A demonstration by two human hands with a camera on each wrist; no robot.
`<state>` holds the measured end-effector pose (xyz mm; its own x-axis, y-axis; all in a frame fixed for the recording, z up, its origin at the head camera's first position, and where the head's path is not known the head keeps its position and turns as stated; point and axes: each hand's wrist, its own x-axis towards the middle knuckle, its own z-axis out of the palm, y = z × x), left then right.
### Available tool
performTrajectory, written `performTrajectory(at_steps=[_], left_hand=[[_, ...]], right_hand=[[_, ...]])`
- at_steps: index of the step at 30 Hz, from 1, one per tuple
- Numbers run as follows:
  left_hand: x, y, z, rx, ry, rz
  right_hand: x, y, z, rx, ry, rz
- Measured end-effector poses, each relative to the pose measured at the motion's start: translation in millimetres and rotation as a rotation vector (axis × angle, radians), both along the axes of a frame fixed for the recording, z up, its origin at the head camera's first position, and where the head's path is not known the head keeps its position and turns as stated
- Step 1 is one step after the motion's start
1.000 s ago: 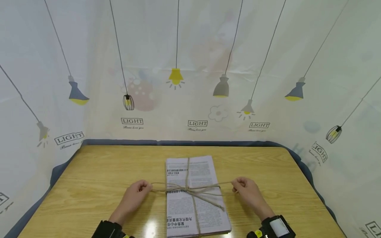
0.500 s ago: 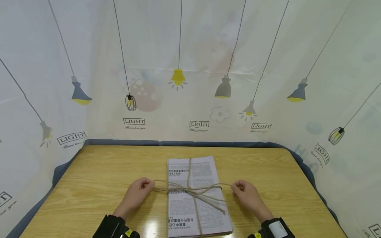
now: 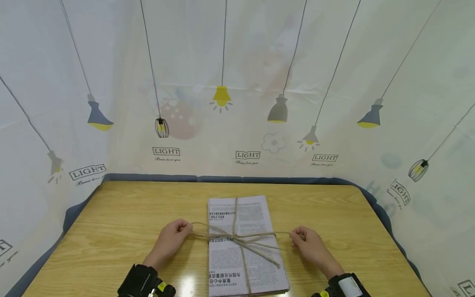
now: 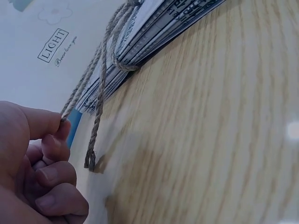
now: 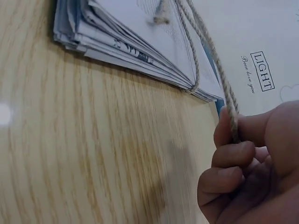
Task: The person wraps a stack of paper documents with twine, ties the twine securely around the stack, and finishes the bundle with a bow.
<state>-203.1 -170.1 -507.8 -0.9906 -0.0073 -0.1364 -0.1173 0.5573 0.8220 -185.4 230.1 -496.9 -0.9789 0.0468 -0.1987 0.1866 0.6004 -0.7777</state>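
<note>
A stack of folded newspapers (image 3: pixel 226 258) lies on the wooden table, bound crosswise with jute twine (image 3: pixel 234 236) knotted near its middle. To the stack's left, my left hand (image 3: pixel 170 241) pinches a doubled strand of twine between thumb and forefinger. In the left wrist view a loose twine end (image 4: pixel 95 135) dangles beside that hand. My right hand (image 3: pixel 311 247) pinches another doubled strand of twine (image 5: pixel 219 60) right of the stack, its other fingers curled. A frayed twine end (image 5: pixel 161 19) lies over the top sheet. Both hands are apart from the newspapers.
The wooden table (image 3: pixel 130 206) has a dark blue border (image 3: pixel 219 178) along its back. Behind it hangs a pale curtain (image 3: pixel 185 62) printed with lamps. Each wrist wears a black strapped device, such as the left one (image 3: pixel 139 282).
Both hands keep their pinch on the twine. The left hand has shifted slightly up the frame and the right slightly down. The strand loop on the left bows a little wider.
</note>
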Motion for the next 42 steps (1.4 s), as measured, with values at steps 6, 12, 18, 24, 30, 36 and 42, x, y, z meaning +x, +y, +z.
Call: performTrajectory(at_steps=[6, 12, 18, 24, 30, 36, 42], left_hand=[[2.7, 1.8, 8.7, 0.030, 0.038, 0.013], [4.8, 6.8, 15.7, 0.044, 0.065, 0.013], [5.0, 11.3, 15.5, 0.008, 0.061, 0.038], [1.2, 12.1, 13.3, -0.019, 0.049, 0.051], [-1.7, 11.9, 13.3, -0.026, 0.054, 0.046], [-8.1, 11.5, 19.8, 0.017, 0.114, 0.007], [-15.3, 14.6, 30.5, 0.006, 0.150, -0.004]], right_hand=[[-0.6, 4.1, 4.0, -0.022, -0.005, 0.025], [-0.8, 3.4, 6.8, -0.019, 0.004, 0.037], [-0.6, 2.6, 3.4, 0.014, 0.022, 0.037], [-0.1, 5.1, 2.9, 0.055, 0.005, 0.038], [2.5, 6.7, 3.2, 0.048, -0.011, 0.030], [10.2, 5.6, 3.0, 0.018, -0.015, 0.093], [14.0, 6.2, 2.5, 0.009, -0.009, 0.127]])
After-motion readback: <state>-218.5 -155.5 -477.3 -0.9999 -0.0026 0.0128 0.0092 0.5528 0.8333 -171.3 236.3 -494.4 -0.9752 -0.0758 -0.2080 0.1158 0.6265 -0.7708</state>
